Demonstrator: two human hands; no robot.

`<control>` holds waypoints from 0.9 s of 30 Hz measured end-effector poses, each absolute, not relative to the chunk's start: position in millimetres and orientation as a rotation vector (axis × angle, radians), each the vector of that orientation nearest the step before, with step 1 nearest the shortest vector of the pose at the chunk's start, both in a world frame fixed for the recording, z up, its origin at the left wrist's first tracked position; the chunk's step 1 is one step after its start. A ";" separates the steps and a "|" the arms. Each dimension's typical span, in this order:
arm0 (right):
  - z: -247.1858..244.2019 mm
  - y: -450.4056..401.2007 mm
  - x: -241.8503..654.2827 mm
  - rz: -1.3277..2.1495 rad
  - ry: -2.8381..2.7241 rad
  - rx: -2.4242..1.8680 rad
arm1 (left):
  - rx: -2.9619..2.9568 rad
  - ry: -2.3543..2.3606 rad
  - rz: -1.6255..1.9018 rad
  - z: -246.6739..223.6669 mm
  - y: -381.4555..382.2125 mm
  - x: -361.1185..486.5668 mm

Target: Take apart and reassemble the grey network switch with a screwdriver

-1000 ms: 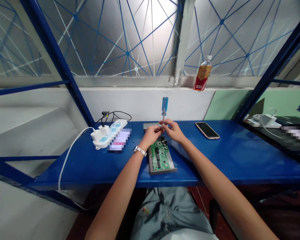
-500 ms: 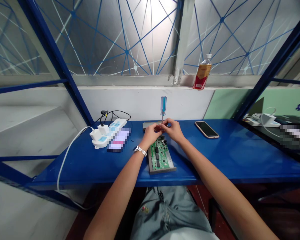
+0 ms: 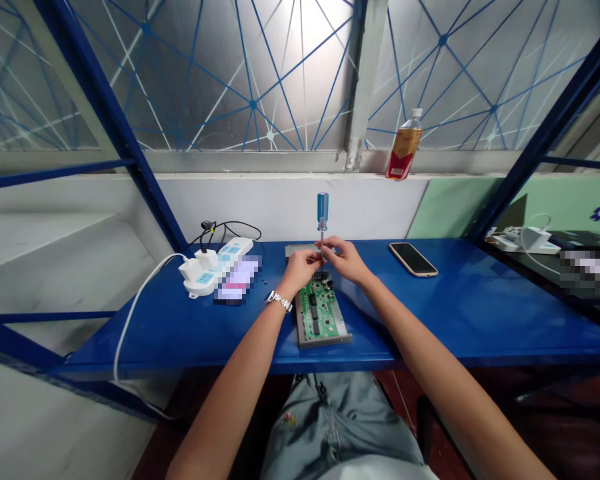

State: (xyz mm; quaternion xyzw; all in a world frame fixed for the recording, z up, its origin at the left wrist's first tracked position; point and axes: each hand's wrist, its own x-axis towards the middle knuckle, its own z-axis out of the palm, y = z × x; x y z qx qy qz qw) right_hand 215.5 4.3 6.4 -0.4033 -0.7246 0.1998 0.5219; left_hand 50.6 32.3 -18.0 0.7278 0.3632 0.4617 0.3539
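A screwdriver (image 3: 323, 208) with a clear blue handle stands upright, its shaft pointing down between my fingertips. My right hand (image 3: 344, 259) pinches the shaft from the right. From the left, my left hand (image 3: 303, 268), with a silver bracelet at its wrist, has its fingers pressed together at the lower end of the shaft; whether they hold a small part is hidden. Beneath both hands lies a green circuit board (image 3: 323, 310) in a grey metal tray (image 3: 325, 343). The screwdriver's tip cannot be made out.
On the blue table (image 3: 180, 340), a white power strip (image 3: 237, 248) with plugs and a lit phone (image 3: 239, 280) lie left. Tiny dark bits sit beside them. Another phone (image 3: 414, 259) lies right. A bottle (image 3: 404, 145) stands on the ledge behind.
The screwdriver's handle has shifted slightly left and turned a little. Both hands remain at nearly the same spot above the board.
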 end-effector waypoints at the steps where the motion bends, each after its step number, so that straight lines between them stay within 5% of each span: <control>1: 6.7 4.8 217.2 0.482 -1.753 -0.961 | 1.889 0.934 1.183 -17.5 32.0 50.2; 14: 7.1 4.7 213.2 0.336 -1.653 -1.089 | 1.985 0.784 1.099 -22.6 34.6 50.3; 27: 42.3 15.8 219.8 0.802 -1.531 -0.836 | 1.771 0.743 1.066 -19.5 28.8 53.8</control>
